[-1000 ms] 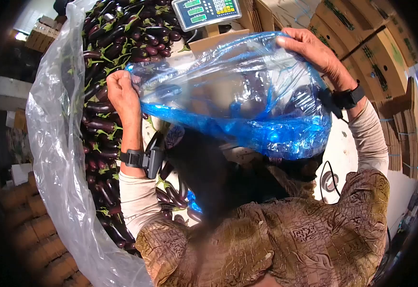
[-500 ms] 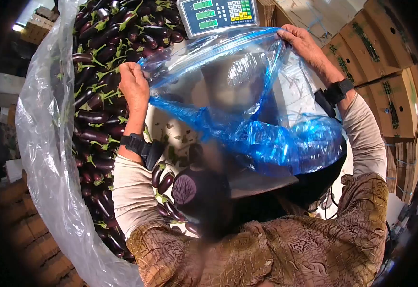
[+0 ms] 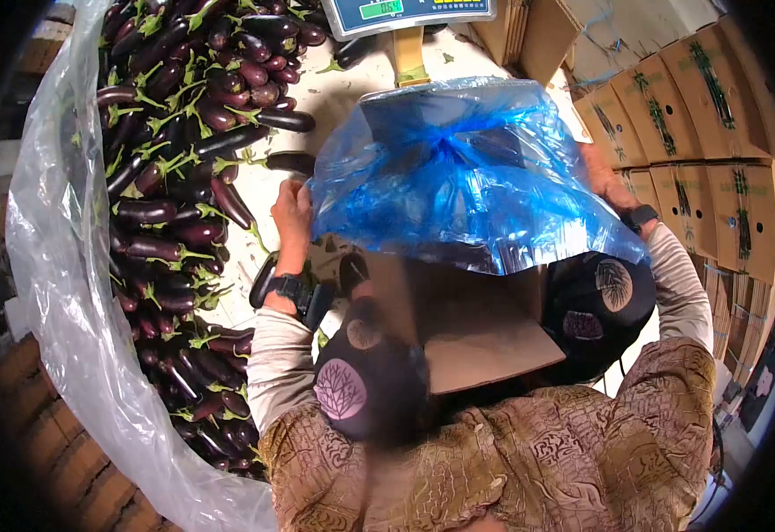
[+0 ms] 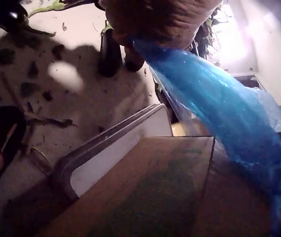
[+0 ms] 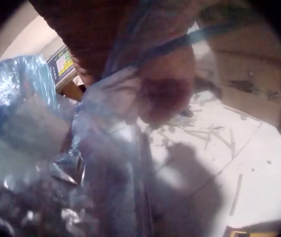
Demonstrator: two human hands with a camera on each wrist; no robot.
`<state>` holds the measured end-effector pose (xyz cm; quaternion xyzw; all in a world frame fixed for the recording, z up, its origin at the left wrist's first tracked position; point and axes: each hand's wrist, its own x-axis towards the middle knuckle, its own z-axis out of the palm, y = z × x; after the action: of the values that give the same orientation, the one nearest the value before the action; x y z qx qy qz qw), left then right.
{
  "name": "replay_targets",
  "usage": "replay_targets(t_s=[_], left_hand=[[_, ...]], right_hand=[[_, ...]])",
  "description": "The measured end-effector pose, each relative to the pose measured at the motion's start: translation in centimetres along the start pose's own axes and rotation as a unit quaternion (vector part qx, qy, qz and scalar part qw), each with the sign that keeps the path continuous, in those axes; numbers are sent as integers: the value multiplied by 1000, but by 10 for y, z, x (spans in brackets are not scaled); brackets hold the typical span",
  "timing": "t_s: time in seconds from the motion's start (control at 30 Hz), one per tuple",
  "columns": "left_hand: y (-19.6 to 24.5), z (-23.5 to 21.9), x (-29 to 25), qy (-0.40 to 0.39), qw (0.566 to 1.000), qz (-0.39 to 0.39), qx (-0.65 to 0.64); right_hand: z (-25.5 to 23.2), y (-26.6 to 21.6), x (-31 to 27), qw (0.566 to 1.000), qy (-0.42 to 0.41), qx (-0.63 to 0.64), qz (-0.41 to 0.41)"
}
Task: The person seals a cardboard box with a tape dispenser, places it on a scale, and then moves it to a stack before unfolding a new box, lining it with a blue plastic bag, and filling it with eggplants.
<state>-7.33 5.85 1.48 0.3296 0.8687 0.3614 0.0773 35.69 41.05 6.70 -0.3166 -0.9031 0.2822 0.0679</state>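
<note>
A translucent blue plastic bag [image 3: 458, 177] is spread over the far part of an open cardboard box [image 3: 485, 301]. My left hand [image 3: 292, 217] grips the bag's edge at the box's left side; in the left wrist view the blue film [image 4: 219, 108] runs from its curled fingers. On the far right, my right hand [image 3: 602, 176] is partly covered by the bag. Film drapes over the curled fingers of that hand [image 5: 155, 94] in the right wrist view. A near flap [image 3: 494, 359] of the box folds out between the knees.
Many eggplants [image 3: 175, 213] are piled at left beside clear plastic sheeting [image 3: 59, 213]. A scale display [image 3: 405, 13] stands beyond the box, and a metal-rimmed platform [image 4: 116, 143] shows beside the box. Stacked cartons [image 3: 706, 97] line the right. Plant scraps litter the white floor [image 5: 259, 173].
The bag was stretched wide between both raised hands; now it is down over the box. Both hands have lowered to the box's sides, and the box's near flap has come into view.
</note>
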Motion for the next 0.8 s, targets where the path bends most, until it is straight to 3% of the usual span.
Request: replay_targets(t_s=[0.1,0.17,0.23,0.3,0.33,0.37,0.43,0.5,0.53,0.57,0.63,0.7,0.73,0.77,0.8], left_hand=[[-27,-23,-13,-9,999,-41,20],[-51,-40,-16,73,985,-109,-109],[-16,-74,-21,55,962,-170,-208],[28,-101,-27,-7,950,-165,-265],[56,-112,-29,-39,962,-133,-236],[82,-121,-33,-70,971,-101,-206],[122,-130,-42,-178,957,-38,-226],[148,-129,-48,-185,962,61,-194],[157,-129,-51,-184,959,83,-198],[165,-131,-53,-184,956,106,-202],[184,-144,-58,-180,959,140,-167],[202,-160,-64,-173,962,171,-129],[210,-169,-69,-179,959,185,-118],[217,-178,-73,-185,957,198,-106],[222,-186,-75,-209,949,210,-105]], right_hand=[[-38,-3,-23,996,25,-22,78],[-75,-45,-26,962,74,120,233],[-115,-78,-29,964,27,213,158],[-142,-134,-37,939,-37,298,169],[-149,-150,-40,935,-91,309,152],[-150,-163,-43,936,-89,307,147],[-146,-188,-50,936,-253,244,27],[-134,-218,-57,958,-265,19,-110],[-128,-221,-62,947,-303,-81,-74],[-118,-221,-73,958,-218,-141,-123],[-127,-256,-54,929,-316,-189,-31],[-134,-252,-56,978,-199,-53,-17],[-135,-243,-59,982,-135,-18,-128],[-135,-251,-64,982,-134,-19,-134],[-137,-261,-72,976,-148,58,-146]])
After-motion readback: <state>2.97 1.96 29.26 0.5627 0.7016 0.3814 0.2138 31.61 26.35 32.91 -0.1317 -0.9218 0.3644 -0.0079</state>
